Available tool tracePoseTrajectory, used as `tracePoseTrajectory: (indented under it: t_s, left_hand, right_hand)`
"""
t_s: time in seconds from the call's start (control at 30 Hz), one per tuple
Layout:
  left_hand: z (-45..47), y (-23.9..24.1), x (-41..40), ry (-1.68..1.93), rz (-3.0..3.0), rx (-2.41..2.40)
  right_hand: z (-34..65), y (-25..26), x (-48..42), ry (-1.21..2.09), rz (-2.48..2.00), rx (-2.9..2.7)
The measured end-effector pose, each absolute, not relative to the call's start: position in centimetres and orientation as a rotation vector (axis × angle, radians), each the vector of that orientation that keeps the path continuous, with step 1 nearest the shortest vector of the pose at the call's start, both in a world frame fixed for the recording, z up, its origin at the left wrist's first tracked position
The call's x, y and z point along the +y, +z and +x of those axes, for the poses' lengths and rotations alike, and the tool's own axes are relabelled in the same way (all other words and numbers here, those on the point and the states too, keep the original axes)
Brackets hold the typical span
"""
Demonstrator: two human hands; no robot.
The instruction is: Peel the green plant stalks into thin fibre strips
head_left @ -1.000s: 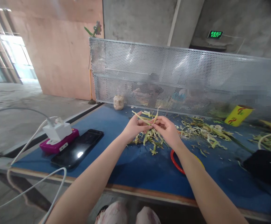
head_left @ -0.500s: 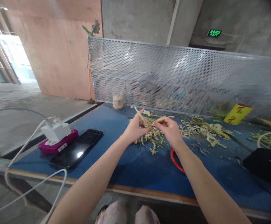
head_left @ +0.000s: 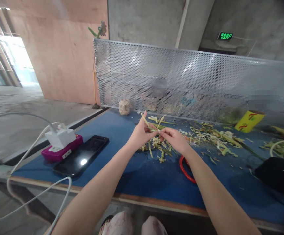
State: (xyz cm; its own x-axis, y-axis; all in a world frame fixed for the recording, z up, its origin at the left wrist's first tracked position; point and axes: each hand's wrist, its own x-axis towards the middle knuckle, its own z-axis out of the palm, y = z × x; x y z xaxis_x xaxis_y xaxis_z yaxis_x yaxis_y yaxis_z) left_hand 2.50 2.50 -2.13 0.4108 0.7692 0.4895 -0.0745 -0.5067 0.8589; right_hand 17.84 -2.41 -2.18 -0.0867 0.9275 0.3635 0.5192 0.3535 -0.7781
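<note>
fingers [head_left: 168, 132] seemingly pinch a pale strip [head_left: 160, 122]

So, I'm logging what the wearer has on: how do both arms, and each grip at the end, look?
The left grip and right grip are both ungloved five-fingered hands, with no ring, watch or bracelet that I can make out. The left forearm and right forearm are bare: no sleeve or marking shows within the picture.
</note>
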Motion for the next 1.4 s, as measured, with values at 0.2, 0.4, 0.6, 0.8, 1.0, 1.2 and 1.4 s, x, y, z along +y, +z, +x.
tracePoseTrajectory:
  t_s: [0.2,0.4,0.6,0.8,1.0,1.2,1.4]
  left_hand:
    - [2.3,-2.0,2.3,1.102,1.77,0.561]
    - [1.7,-1.2,2.5,1.119,1.72,0.547]
    - [1.8,-1.4,2.8,1.144,1.75,0.613]
    - [2.6,-2.1,2.5,1.059,1.815,0.595]
    - [2.9,-2.1,2.0,1.063,1.845,0.55]
    - [2.8,-2.2,2.3,1.079,1.887,0.567]
    - [2.7,-2.1,2.1,1.209,2.0,0.637]
  right_hand:
    - [18.6,-1.3,-2.8,0.557,-1.242,-1.737]
    - [19.8,-0.4,-3.4,0.489,-1.276,-1.658]
    - [20.0,-1.0,-3.0,0.659,-1.331,-1.718]
    - [18.2,-1.9,-2.8,0.866,-1.24,-1.696]
    - [17.4,-2.4,-2.3,0.796,-1.164,-1.584]
    - [17.7,-2.9,-1.7,0.862,-1.097,-1.63]
    - [17.5,-3.0,-1.6,0.854,-1.156,-1.575]
